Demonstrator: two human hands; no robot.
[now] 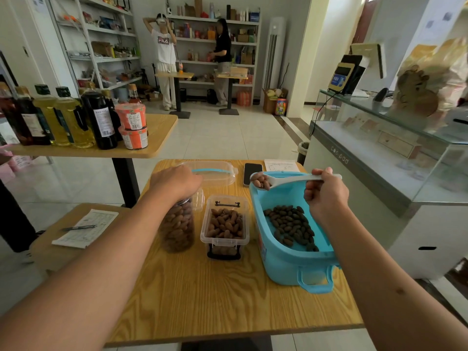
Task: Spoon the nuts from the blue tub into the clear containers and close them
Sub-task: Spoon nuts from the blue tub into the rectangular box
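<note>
A blue tub [283, 264] with dark nuts [291, 226] in its bottom stands at the right of the wooden table [202, 300]. My right hand [326, 196] grips the handle of a white spoon [281, 179], whose bowl carries a few nuts over the tub's far left corner. A tall clear jar [177, 229] full of nuts stands at the left; my left hand [174, 183] grips its top. Between jar and tub sits a low clear container [225, 226], uncovered and partly filled with nuts.
A clear lid with a blue handle [212, 172] lies at the table's far edge beside a phone [252, 173] and a paper [281, 165]. A side table [86, 229] with paper and pen stands left, a table of bottles [157, 133] behind, a glass counter [379, 148] right.
</note>
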